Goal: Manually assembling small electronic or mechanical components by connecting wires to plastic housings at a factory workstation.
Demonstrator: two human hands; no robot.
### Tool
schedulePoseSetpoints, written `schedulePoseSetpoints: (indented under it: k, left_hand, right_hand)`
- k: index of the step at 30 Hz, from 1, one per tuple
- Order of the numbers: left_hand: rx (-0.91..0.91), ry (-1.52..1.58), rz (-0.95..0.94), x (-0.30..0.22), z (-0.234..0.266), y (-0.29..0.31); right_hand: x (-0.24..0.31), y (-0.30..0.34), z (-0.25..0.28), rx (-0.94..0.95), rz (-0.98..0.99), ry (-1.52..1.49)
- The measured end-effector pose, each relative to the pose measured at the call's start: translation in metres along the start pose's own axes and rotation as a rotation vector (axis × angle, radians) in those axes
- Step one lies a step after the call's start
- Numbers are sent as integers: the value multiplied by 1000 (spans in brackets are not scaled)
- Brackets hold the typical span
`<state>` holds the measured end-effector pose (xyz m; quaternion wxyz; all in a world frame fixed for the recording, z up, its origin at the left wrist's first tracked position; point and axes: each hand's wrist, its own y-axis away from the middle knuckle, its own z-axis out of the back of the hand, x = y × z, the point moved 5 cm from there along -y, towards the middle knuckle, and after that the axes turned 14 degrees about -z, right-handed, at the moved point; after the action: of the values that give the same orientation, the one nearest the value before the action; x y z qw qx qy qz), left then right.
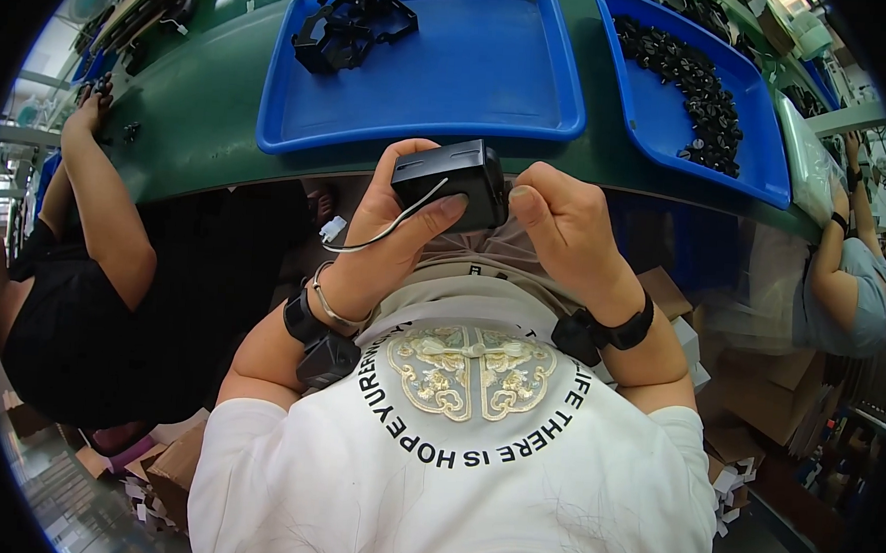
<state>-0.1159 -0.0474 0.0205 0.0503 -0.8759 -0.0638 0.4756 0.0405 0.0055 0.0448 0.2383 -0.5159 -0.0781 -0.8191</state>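
My left hand [391,224] is closed round a black box-shaped plastic housing [446,174], its thumb lying across the near side. A thin black-and-white wire [396,226] hangs from that side and ends in a small white plug [332,230] beside the left wrist. At the right end of the housing, my right hand [564,218] is closed, with fingers curled and thumb bent over them. Its fingertips are close to the housing's end; whether they touch it, and what they pinch, is hidden. The housing is held in front of my waist, just off the table's near edge.
On the green table [214,64] a blue tray [421,125] holds several black bracket-like parts [351,26] at its far left. Another blue tray [645,147], farther right, contains many small black pieces [699,85]. Co-workers sit on both sides. Cardboard boxes [767,394] stand below.
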Motion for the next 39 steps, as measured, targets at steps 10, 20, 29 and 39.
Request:
schedulePoseSetpoints:
  k: [10,20,29,39]
  left_hand:
    - [87,-222,-32,5,5,-8]
    - [52,-225,-59,-1,9,-5]
    - [125,-397,-151,-5,8,0]
    - [-58,-82,-139,2,10,2]
  right_hand:
    - [-11,-5,-5,48,-23,183]
    - [-2,-12,-9,-33,34,17]
    - [-9,-23,-22,65,-256,-20]
    - [-3,-12,-27,11,-43,-303]
